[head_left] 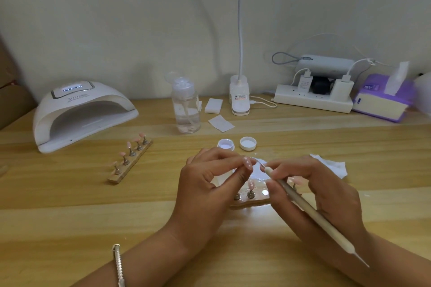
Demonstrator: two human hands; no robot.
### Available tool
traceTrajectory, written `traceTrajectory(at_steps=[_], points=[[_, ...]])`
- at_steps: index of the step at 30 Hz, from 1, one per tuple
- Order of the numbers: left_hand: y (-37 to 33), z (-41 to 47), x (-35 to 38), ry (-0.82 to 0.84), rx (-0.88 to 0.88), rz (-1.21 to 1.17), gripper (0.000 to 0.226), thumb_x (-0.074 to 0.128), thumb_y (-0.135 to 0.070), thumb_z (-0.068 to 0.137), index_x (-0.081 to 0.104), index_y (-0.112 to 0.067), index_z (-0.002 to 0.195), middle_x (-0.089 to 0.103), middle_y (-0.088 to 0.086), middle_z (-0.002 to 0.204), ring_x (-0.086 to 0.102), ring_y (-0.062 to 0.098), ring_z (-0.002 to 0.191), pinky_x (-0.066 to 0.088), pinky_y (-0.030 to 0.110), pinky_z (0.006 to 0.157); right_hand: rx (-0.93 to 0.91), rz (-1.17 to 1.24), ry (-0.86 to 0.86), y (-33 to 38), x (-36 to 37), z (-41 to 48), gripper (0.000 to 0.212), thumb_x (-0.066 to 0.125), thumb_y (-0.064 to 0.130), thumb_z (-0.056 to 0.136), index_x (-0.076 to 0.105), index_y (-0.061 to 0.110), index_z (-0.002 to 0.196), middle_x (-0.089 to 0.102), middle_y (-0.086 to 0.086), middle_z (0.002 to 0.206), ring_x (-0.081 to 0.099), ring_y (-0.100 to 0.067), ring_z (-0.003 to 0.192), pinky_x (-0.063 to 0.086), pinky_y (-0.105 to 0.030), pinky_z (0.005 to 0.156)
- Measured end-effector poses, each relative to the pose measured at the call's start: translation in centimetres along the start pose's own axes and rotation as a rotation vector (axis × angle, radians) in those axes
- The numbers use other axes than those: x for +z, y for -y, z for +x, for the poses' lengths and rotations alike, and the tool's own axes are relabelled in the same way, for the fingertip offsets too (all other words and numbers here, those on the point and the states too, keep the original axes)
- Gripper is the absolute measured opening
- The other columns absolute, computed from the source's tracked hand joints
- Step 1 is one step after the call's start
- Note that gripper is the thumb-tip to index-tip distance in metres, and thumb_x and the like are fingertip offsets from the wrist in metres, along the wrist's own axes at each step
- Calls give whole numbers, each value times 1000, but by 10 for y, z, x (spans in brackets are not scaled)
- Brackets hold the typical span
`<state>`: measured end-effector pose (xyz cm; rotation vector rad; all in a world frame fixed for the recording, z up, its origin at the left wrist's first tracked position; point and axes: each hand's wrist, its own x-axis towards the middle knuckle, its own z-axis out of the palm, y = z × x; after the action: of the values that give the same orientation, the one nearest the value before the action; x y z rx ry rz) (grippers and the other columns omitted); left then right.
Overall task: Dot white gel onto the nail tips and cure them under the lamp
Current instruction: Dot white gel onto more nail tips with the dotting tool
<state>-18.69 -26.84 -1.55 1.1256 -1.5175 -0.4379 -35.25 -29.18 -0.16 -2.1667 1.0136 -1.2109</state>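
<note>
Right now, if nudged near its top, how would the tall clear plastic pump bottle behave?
The tall clear plastic pump bottle is only partly filled, so probably light. Being narrow and upright, it might tip rather than slide.

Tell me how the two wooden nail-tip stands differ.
The far stand lies diagonally, untouched, all five holders carrying pink tips. The near stand sits between the left hand and right hand, partly hidden, showing a tip and a bare metal spot. Both are wooden strips with metal holders.
</note>
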Motion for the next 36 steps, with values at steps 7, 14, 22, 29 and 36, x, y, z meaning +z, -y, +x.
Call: traceTrajectory(at_steps=[7, 14, 22, 29, 36], points=[[-2, 1, -1, 2, -23, 0, 11, 74, -30, 84, 77, -34, 94, 74, -23, 95, 67, 9, 100, 47, 53, 93, -223, -109, -368, -19, -5, -13, 14, 66, 31, 87, 62, 34, 100, 63, 28, 99, 57, 3, 103, 41, -31, 91], [-4, 1, -1, -15, -29, 4, 12, 69, -35, 80, 77, -34, 90, 73, -28, 94, 67, 4, 99, 47, 52, 95, 158, 77, -329, -30, -15, 5, 16, 58, 43, 93, 70, 42, 82, 70, 19, 90, 63, -15, 104, 47, -60, 91], [0, 2, -2, -31, -89, -43, 13, 77, -21, 80, 78, -34, 82, 75, -23, 87, 69, 1, 92, 51, 23, 86, 291, 60, -180, -40, -10, 10, 15, 64, 31, 91, 65, 46, 85, 66, 21, 90, 65, -15, 87, 47, -59, 91], [1, 1, -2, -20, -120, -54, 22, 80, -18, 80, 76, -40, 85, 75, -18, 83, 69, 2, 90, 48, 14, 82, 330, 83, -123, -50, -7, 10, 21, 69, 28, 89, 71, 45, 77, 69, 17, 89, 67, -16, 82, 51, -30, 74], [3, 1, -2, -13, -115, -63, 23, 80, -16, 80, 77, -38, 85, 75, -18, 82, 70, 3, 90, 50, 20, 84, 359, 79, -140, -52, -7, 10, 19, 71, 24, 88, 73, 29, 69, 70, 12, 87, 68, -7, 77, 51, -26, 72]])
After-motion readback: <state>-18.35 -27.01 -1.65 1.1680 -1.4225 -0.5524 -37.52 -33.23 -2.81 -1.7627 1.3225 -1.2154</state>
